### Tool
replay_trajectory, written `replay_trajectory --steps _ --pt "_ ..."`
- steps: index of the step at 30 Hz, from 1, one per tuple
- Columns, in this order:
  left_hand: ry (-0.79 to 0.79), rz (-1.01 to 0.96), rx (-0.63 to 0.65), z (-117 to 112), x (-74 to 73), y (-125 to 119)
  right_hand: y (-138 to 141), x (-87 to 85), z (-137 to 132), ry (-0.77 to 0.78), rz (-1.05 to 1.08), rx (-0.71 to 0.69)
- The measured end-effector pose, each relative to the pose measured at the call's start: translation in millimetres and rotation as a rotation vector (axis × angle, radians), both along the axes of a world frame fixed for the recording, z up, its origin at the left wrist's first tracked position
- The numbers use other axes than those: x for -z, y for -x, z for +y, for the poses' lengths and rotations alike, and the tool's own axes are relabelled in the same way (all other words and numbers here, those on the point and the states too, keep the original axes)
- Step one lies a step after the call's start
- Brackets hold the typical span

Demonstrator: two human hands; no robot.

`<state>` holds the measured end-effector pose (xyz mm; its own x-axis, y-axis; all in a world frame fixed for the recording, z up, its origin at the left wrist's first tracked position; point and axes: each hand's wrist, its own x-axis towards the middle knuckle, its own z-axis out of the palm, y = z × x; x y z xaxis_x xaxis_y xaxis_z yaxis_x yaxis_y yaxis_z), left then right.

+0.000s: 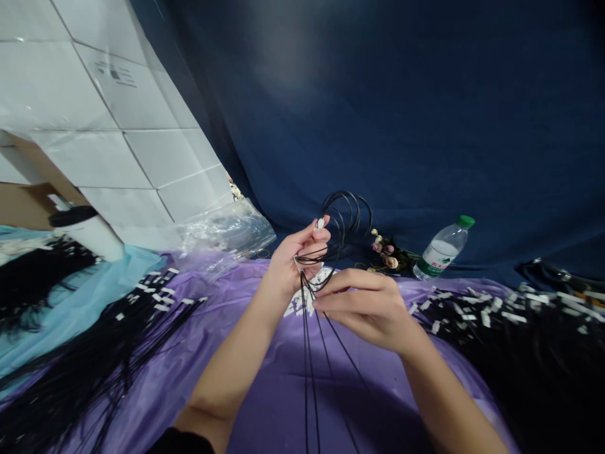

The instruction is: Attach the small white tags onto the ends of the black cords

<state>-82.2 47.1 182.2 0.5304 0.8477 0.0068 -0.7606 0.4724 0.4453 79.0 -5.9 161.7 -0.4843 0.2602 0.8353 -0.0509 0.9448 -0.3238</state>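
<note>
Thin black cords (pixel 307 372) run through my left hand (pixel 293 255), whose fingers are closed around them. A small white tag (pixel 320 223) pokes out at the top between its thumb and fingertip. Beyond that hand the cords bend into loose loops (pixel 362 211). My right hand (pixel 371 302) pinches a cord just below and to the right, its fingertips close to my left palm. Long cord ends hang down toward me over the purple cloth (pixel 265 378). Behind the hands lies a pile of white tags (pixel 295 307), partly hidden by them.
Bundles of black cords with white tags lie at left (pixel 113 353) and right (pixel 520 353). A green-capped bottle (pixel 442 249) stands beside artificial flowers (pixel 388 252). A white cup (pixel 97 233), clear plastic bag (pixel 227 230) and white boxes (pixel 108 157) are at left; a dark blue curtain (pixel 401 113) hangs behind.
</note>
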Motion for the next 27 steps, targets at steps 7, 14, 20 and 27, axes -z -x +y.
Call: replay_trajectory --steps 7,14,20,27 --pt "-0.031 0.076 -0.072 12 7.5 2 -1 -1.0 -2 0.097 -0.14 0.089" --pt "-0.002 0.065 -0.075 8 0.3 10 -6 0.0 3 0.246 -0.259 0.128" --pt "0.015 0.01 -0.087 5 -4.6 12 -18 0.9 14 0.454 -0.319 0.063" --pt "0.004 0.048 -0.132 9 -3.2 15 -34 -3.2 22 0.629 -0.206 -0.229"
